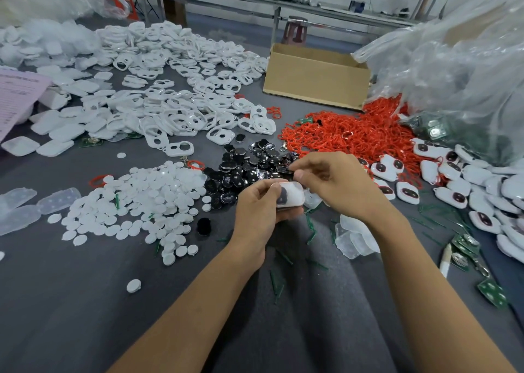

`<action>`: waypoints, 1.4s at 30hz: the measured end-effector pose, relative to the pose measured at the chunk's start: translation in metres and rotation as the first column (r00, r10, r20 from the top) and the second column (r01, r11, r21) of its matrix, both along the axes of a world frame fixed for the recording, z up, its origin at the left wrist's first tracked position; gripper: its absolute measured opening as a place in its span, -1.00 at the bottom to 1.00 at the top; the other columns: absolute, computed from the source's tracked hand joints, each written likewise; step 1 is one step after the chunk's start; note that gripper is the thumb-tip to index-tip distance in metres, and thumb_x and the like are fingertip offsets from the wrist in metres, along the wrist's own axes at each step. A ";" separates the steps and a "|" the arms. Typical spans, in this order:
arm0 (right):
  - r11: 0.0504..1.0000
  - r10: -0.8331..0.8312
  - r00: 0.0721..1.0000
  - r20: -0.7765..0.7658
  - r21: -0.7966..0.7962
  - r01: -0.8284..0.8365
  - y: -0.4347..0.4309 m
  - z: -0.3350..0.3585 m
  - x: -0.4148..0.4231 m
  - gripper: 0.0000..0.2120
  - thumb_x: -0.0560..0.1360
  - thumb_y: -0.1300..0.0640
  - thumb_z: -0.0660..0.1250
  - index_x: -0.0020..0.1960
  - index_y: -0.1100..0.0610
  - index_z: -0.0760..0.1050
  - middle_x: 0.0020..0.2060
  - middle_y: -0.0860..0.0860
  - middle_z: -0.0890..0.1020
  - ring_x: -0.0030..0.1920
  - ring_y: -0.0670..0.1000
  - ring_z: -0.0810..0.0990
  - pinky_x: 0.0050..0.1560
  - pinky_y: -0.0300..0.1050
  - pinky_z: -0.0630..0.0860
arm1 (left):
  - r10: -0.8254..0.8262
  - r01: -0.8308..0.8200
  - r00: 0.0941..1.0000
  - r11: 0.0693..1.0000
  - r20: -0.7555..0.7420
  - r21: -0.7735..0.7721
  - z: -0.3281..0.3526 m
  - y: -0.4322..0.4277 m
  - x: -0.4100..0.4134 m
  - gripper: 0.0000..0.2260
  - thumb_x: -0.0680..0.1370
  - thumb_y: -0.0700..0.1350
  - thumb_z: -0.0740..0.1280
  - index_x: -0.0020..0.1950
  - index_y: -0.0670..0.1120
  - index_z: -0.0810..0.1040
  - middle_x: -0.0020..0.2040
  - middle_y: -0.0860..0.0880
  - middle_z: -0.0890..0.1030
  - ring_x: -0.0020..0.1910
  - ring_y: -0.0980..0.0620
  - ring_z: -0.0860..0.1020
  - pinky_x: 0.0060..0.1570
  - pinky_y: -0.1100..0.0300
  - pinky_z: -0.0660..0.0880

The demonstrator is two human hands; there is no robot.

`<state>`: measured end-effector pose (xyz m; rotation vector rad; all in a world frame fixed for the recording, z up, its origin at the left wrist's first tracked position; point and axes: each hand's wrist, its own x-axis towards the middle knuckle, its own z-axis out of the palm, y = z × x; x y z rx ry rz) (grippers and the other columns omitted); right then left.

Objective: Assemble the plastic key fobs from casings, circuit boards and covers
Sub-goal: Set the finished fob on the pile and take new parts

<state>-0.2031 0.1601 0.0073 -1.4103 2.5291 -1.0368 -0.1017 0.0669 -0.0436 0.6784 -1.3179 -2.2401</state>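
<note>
While the left hand curls its fingers round a white case just above the desk, the right hand pinches its fingers together at the case's top edge; I cannot tell if they hold a piece. A crooked push could pop the dark part loose. It could then drop into the black pile or the white discs and get lost.

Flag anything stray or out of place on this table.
A lone white round plastic disc lies well apart from the pile of white discs, and thin green plastic slivers litter the grey table near the forearms.
</note>
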 end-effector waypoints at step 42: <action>0.991 -0.115 0.981 -0.157 -0.079 0.104 -0.034 0.021 0.015 -0.88 0.48 0.26 0.36 -0.12 0.12 0.66 -0.30 -0.05 0.67 -0.29 -0.16 0.58 -0.21 -0.49 0.38 | -0.050 0.064 0.995 0.980 0.082 -0.189 -0.009 0.005 -0.004 -0.88 0.58 -0.30 0.27 0.05 -0.21 0.59 0.01 -0.20 0.66 -0.07 -0.07 0.67 -0.19 0.19 0.63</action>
